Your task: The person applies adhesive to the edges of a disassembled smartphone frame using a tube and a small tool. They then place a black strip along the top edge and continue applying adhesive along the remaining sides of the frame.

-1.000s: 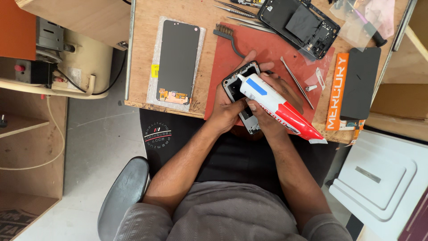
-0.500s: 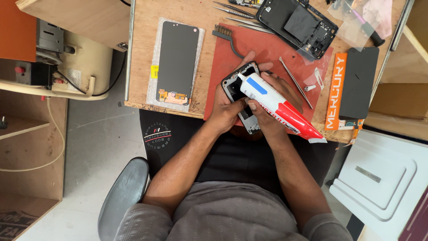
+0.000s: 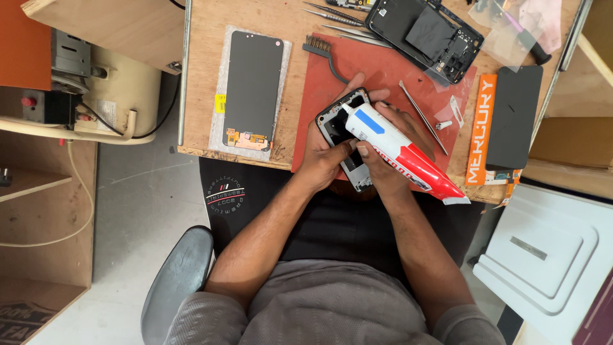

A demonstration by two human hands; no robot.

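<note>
Right now the right hand (image 3: 383, 156) clamps the glue tube (image 3: 399, 150), its long axis running four to ten o'clock, nozzle touching the phone frame (image 3: 338, 128) gripped by the left hand (image 3: 322, 156)

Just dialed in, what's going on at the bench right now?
A person seated at a wooden workbench holds an opened phone frame in the left hand over a red mat. The right hand grips a white, blue and red glue tube, nozzle at the frame's upper edge. A loose display panel lies to the left, another opened phone above.
</note>
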